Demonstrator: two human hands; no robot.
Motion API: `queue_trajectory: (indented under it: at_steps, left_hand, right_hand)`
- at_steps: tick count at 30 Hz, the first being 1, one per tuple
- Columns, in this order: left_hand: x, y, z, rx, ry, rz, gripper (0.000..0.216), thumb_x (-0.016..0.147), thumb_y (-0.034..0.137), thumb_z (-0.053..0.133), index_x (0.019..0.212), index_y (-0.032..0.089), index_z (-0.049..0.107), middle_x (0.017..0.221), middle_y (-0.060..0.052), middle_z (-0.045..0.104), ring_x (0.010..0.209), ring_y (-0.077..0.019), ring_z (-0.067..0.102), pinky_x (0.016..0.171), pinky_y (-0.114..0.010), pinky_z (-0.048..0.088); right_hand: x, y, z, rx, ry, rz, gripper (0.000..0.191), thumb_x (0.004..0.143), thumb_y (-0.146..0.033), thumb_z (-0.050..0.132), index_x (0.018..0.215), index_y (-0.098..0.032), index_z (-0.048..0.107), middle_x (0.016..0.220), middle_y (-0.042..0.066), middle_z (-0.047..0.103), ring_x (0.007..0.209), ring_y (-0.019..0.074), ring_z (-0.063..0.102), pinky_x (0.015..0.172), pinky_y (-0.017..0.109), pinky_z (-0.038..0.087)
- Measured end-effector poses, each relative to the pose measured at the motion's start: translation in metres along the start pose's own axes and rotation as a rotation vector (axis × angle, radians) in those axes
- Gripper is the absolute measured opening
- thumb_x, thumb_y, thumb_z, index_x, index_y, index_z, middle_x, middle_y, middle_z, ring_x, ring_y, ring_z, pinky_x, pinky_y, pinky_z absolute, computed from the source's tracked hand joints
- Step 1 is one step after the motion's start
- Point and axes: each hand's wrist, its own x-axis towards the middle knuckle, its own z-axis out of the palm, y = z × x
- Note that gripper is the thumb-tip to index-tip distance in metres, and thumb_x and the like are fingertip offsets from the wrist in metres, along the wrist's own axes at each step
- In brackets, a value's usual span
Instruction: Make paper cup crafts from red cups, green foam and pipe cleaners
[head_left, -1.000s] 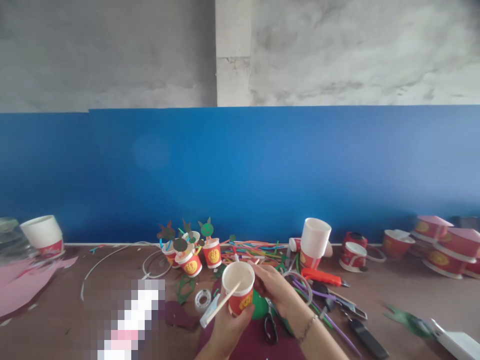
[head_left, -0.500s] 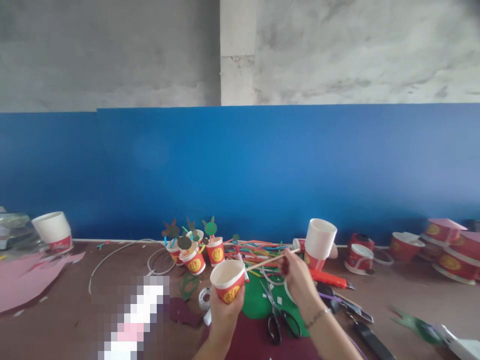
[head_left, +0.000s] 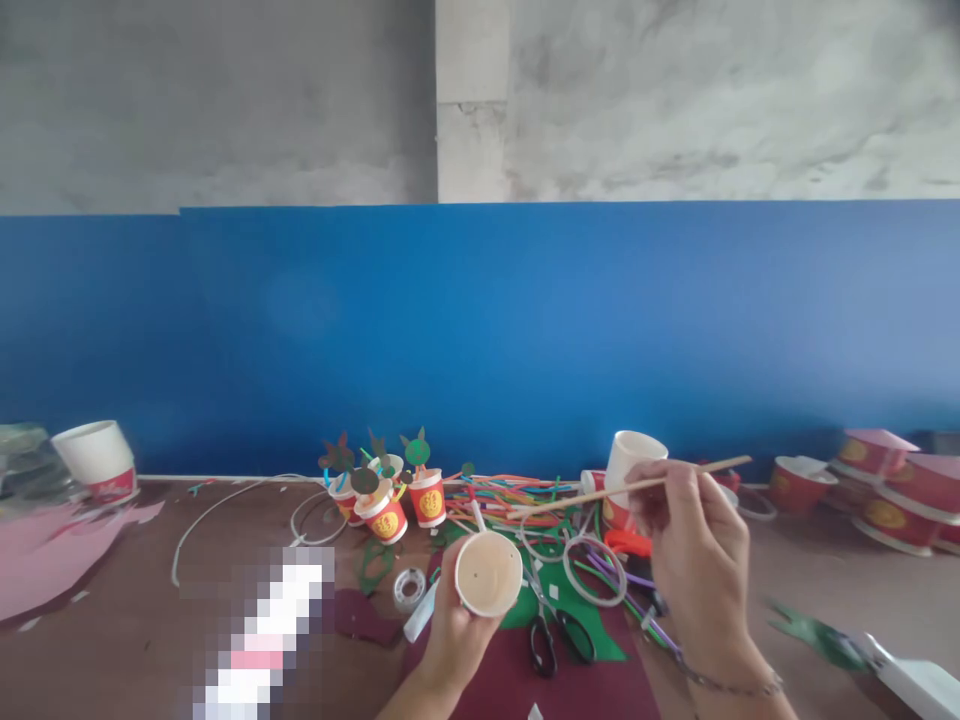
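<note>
My left hand [head_left: 457, 640] is wrapped round a paper cup [head_left: 489, 575], whose open mouth is tilted toward me; small dark spots, perhaps holes, show inside it. A thin wooden stick [head_left: 577, 498] is pinched in my right hand [head_left: 697, 550], right of the cup and apart from it. Black-handled scissors [head_left: 551, 630] lie on green paper [head_left: 604, 640] and a dark red sheet [head_left: 465, 690] just below the cup. Beside my left hand are a roll of clear tape [head_left: 409, 590] and a small pale tube-like piece [head_left: 420, 612].
Decorated red cups [head_left: 386, 522] stand at the back, near a heap of coloured pipe cleaners [head_left: 517, 487]. A stack of paper cups [head_left: 634, 450] rises behind my right hand. White rings [head_left: 595, 570] and green-jawed pliers [head_left: 825, 635] lie rightward; pink paper [head_left: 60, 555] lies left.
My right hand has moved right and toward me with the stick, away from the cup. My left hand has shifted slightly right and tipped the cup's mouth toward me.
</note>
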Motion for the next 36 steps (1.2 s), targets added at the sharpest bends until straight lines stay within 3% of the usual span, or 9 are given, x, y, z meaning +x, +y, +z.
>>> queue_trajectory:
  at_steps: [2, 5, 9, 13, 16, 19, 25, 33, 36]
  left_hand:
    - [0.002, -0.001, -0.002, 0.037, -0.01, 0.026, 0.053, 0.067, 0.022, 0.071, 0.116, 0.019, 0.051, 0.106, -0.01, 0.065, 0.098, -0.024, 0.062, 0.089, -0.038, 0.049]
    - [0.004, -0.005, -0.004, 0.063, 0.013, 0.024, 0.052, 0.07, 0.024, 0.069, 0.118, 0.018, 0.051, 0.106, -0.01, 0.064, 0.099, -0.0247, 0.061, 0.089, -0.039, 0.049]
    - [0.005, -0.01, -0.003, 0.061, 0.041, 0.011, 0.053, 0.069, 0.026, 0.07, 0.118, 0.017, 0.052, 0.11, -0.012, 0.064, 0.101, -0.0263, 0.061, 0.09, -0.04, 0.049]
    - [0.005, -0.013, -0.003, 0.009, 0.021, -0.055, 0.057, 0.063, 0.028, 0.073, 0.115, 0.016, 0.054, 0.106, -0.013, 0.066, 0.095, -0.0274, 0.063, 0.087, -0.042, 0.05]
    - [0.004, -0.01, -0.003, -0.021, -0.063, -0.1, 0.051, 0.064, 0.028, 0.071, 0.112, 0.018, 0.056, 0.108, -0.012, 0.065, 0.097, -0.0262, 0.063, 0.089, -0.042, 0.049]
    - [0.003, -0.001, -0.003, -0.041, -0.147, -0.12, 0.047, 0.065, 0.025, 0.07, 0.109, 0.019, 0.058, 0.104, -0.009, 0.067, 0.095, -0.0246, 0.063, 0.087, -0.04, 0.051]
    - [0.005, 0.019, -0.001, -0.144, -0.246, -0.092, 0.043, 0.068, 0.022, 0.069, 0.109, 0.018, 0.057, 0.106, -0.009, 0.068, 0.098, -0.0239, 0.063, 0.09, -0.039, 0.05]
    - [0.004, 0.011, 0.0, -0.149, -0.193, -0.045, 0.051, 0.069, 0.026, 0.07, 0.116, 0.019, 0.051, 0.11, -0.009, 0.066, 0.101, -0.0246, 0.062, 0.091, -0.04, 0.05]
    - [0.003, 0.01, 0.001, -0.181, -0.192, -0.015, 0.052, 0.071, 0.025, 0.07, 0.118, 0.019, 0.048, 0.112, -0.01, 0.064, 0.103, -0.0247, 0.062, 0.091, -0.039, 0.05]
  right_hand:
    - [-0.003, -0.006, 0.0, 0.019, -0.074, 0.078, 0.029, 0.079, -0.045, 0.062, 0.09, -0.019, 0.064, 0.061, -0.001, 0.057, 0.041, 0.0067, 0.042, 0.036, 0.019, 0.03]
    - [-0.001, -0.003, -0.002, 0.037, -0.198, 0.279, 0.047, 0.074, -0.04, 0.067, 0.117, -0.024, 0.056, 0.054, -0.006, 0.052, 0.033, 0.0055, 0.034, 0.03, 0.018, 0.025]
    - [0.005, 0.011, 0.002, 0.193, -0.278, 0.574, 0.031, 0.07, -0.034, 0.065, 0.096, -0.017, 0.064, 0.06, 0.0, 0.059, 0.044, 0.0103, 0.051, 0.035, 0.019, 0.034]
    - [0.005, 0.019, 0.007, 0.194, -0.427, 0.689, 0.024, 0.071, -0.034, 0.057, 0.083, -0.015, 0.061, 0.072, 0.01, 0.067, 0.061, 0.0188, 0.062, 0.042, 0.023, 0.039]
    - [-0.004, 0.022, 0.011, 0.002, -0.508, 0.601, 0.03, 0.079, -0.044, 0.05, 0.079, -0.016, 0.06, 0.051, 0.0, 0.054, 0.045, 0.0129, 0.049, 0.039, 0.022, 0.03]
    - [-0.018, 0.026, 0.017, -0.272, -0.604, 0.424, 0.04, 0.085, -0.047, 0.039, 0.075, -0.016, 0.063, 0.048, -0.004, 0.042, 0.044, 0.0108, 0.039, 0.043, 0.022, 0.029]
    - [-0.042, 0.024, 0.03, -0.557, -0.809, 0.162, 0.024, 0.086, -0.037, 0.046, 0.075, -0.019, 0.056, 0.059, -0.003, 0.052, 0.054, 0.0119, 0.046, 0.051, 0.023, 0.035]
    - [-0.047, 0.023, 0.032, -0.801, -0.804, 0.009, 0.038, 0.089, -0.045, 0.042, 0.059, -0.021, 0.04, 0.051, -0.004, 0.045, 0.049, 0.0116, 0.04, 0.047, 0.023, 0.027]
    - [-0.05, 0.028, 0.035, -0.839, -0.783, -0.036, 0.035, 0.088, -0.044, 0.044, 0.061, -0.021, 0.042, 0.052, -0.003, 0.047, 0.05, 0.0121, 0.042, 0.048, 0.022, 0.028]
